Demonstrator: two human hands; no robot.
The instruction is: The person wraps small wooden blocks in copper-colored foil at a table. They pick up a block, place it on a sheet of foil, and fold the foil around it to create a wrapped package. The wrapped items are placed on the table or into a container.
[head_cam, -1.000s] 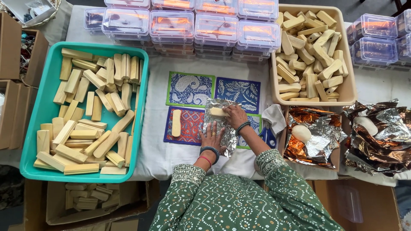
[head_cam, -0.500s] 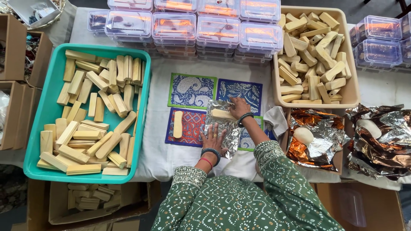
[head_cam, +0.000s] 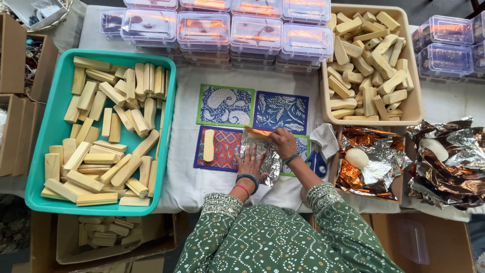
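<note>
I saw my left hand (head_cam: 251, 164) lie flat, fingers spread, on the foil sheet (head_cam: 261, 154) spread over the patterned mats (head_cam: 226, 105). My right hand (head_cam: 284, 143) pinched the foil's upper edge, curled.

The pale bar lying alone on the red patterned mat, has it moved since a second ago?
No. The pale bar lies upright on the red patterned mat, left of the foil sheet.
</note>
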